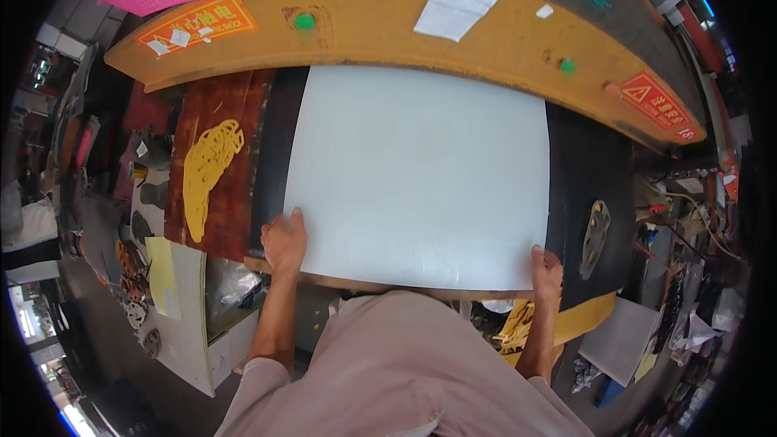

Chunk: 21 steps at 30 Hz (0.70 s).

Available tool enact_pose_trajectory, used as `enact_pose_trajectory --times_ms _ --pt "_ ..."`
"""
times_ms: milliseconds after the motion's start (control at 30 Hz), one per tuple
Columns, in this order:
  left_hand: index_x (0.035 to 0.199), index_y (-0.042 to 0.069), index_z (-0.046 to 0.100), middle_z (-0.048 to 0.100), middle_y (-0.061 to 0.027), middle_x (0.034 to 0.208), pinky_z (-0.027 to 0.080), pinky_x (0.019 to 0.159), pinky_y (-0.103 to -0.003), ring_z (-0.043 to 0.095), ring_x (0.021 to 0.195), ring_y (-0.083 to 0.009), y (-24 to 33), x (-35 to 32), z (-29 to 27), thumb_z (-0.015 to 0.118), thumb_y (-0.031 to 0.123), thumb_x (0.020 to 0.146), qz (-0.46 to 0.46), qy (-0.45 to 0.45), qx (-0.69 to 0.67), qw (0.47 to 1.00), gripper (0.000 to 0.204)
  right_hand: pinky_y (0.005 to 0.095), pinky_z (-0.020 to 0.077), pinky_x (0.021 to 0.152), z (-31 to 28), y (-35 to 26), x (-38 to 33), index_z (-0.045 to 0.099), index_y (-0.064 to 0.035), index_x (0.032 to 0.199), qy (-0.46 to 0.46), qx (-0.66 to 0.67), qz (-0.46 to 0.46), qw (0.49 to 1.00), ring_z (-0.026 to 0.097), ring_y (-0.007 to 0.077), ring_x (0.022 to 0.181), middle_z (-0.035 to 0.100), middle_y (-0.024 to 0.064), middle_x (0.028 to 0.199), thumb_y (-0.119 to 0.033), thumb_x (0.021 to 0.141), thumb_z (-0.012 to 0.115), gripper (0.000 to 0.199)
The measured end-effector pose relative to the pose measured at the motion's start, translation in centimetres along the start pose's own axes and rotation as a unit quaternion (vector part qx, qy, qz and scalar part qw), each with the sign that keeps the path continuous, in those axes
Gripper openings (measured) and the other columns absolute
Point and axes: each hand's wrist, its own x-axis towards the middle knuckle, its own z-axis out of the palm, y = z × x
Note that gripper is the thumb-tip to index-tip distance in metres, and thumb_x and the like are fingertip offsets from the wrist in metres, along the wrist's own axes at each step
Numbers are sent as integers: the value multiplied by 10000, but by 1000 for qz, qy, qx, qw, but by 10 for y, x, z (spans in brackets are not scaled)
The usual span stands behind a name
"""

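I see the white sheet (421,178) lying flat on the bench (591,170), filling its middle, its long axis running nine to three o'clock. My left grip (285,241) pinches its seven o'clock corner, thumb on top; my right grip (547,269) pinches the five o'clock corner. Both sit equally near, the sheet stretching toward twelve.

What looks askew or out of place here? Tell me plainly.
Nothing stands out. The white sheet lies flat and roughly square on the dark bed, with the left hand and right hand at its near corners. A yellow cut-out scrap lies to the left.
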Motion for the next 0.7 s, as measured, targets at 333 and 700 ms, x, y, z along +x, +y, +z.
enact_pose_trajectory --times_ms 333,700 --pt "1232 -84 696 637 -368 1288 466 1097 -561 593 1254 -528 -71 -38 7 597 624 997 29 -32 13 999 753 440 540 780 -18 51 -61 733 43 1066 -64 -21 11 998 725 334 842 730 238 878 -533 972 668 588" --pt "1163 -109 716 750 -313 1108 536 985 -468 721 1085 -450 -56 19 12 564 534 1050 108 -62 -103 987 670 420 554 927 -10 33 11 741 39 1186 -108 32 38 993 755 349 1061 787 235 1107 -531 982 664 610"
